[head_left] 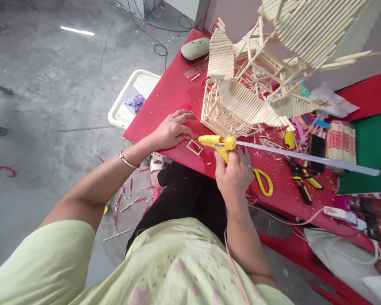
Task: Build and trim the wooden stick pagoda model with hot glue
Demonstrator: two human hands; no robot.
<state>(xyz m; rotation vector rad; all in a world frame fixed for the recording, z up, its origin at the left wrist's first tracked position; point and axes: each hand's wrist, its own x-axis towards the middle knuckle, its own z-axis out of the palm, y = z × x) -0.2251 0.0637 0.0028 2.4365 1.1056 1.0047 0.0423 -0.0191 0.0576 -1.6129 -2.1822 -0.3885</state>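
Note:
My right hand is wrapped round the grip of a yellow glue gun. A long, clear glue stick sticks out of its back end toward the right. The gun's nozzle points left, close to a small rectangular frame of thin sticks lying on the table. My left hand rests at the table's edge, thumb and forefinger pinched at the frame's upper corner; its other fingers are bent. Behind both hands stands a large model building of pale wooden sticks with ribbed, sloping roofs.
On the red table lie yellow-handled scissors, pliers, bundled sticks, a green mat and an eyeglass case. A white bin stands left. A pink cord runs by my right arm. Someone's pale-clothed leg is at right.

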